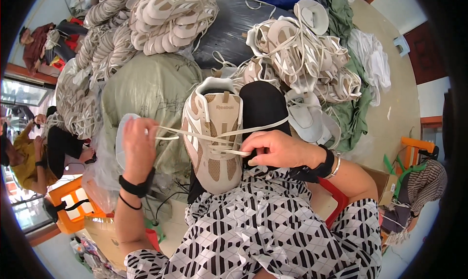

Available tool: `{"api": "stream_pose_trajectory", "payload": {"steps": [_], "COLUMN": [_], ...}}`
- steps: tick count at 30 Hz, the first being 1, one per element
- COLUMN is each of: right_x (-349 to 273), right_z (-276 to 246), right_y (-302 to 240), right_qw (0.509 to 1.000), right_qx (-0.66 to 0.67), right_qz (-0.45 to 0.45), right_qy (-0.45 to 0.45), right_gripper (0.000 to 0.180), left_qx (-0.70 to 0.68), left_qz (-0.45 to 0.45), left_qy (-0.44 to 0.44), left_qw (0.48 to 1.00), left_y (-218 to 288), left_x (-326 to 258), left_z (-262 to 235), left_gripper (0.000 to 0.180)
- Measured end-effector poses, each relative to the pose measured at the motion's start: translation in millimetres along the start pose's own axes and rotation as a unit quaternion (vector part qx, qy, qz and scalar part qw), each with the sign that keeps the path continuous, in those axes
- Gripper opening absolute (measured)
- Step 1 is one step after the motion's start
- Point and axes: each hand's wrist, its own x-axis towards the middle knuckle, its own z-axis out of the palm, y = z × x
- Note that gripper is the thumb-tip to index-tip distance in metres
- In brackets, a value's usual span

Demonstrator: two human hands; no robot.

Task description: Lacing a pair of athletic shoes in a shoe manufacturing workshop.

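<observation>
Shoe uppers [302, 54] heaped beyond laced shoe [213, 137]

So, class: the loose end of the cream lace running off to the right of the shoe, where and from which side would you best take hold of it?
Probably pinch the flat lace partway along its free stretch over the black cloth, coming from above. There it lies clear of the shoe and both hands; the right hand presses nearer the eyelets, and the left hand pulls the other end.

The fingertips of the left hand [139, 149] are hidden behind its own back. The right hand [278, 149] covers part of the cream flat lace [214, 138] and the side of the beige-and-white mesh sneaker [212, 132]. The sneaker's toe disappears behind the black-and-white patterned garment [273, 230]. The black shoe form [263, 106] is partly concealed.
</observation>
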Motion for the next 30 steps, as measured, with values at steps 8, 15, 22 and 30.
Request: {"api": "stream_pose_trajectory", "payload": {"steps": [8, 15, 22, 30], "right_x": [2.5, 0.7, 24.8, 18.7], "right_z": [1.1, -13.0, 13.3, 10.3], "right_y": [-13.7, -2.7, -10.0, -5.8], "right_qw": [0.979, 0.956, 0.908, 0.9], "right_qx": [0.137, -0.14, -0.368, -0.39], "right_qz": [0.1, -0.033, -0.099, -0.102], "right_qy": [0.116, 0.255, 0.173, 0.163], "right_gripper": [0.013, 0.013, 0.03, 0.026], "left_qx": [0.043, -0.061, -0.089, 0.027], "left_qz": [-0.145, -0.077, 0.179, 0.243], "left_qy": [-0.083, -0.045, -0.077, -0.1], "left_qw": [0.985, 0.994, 0.977, 0.964], "left_y": [-72.7, -18.1, 78.5, 105.1], "left_x": [-29.7, -24.9, -7.9, -7.4], "left_z": [-18.2, 6.5, 15.7, 53.7], "left_gripper": [0.006, 0.02, 0.034, 0.018]}}
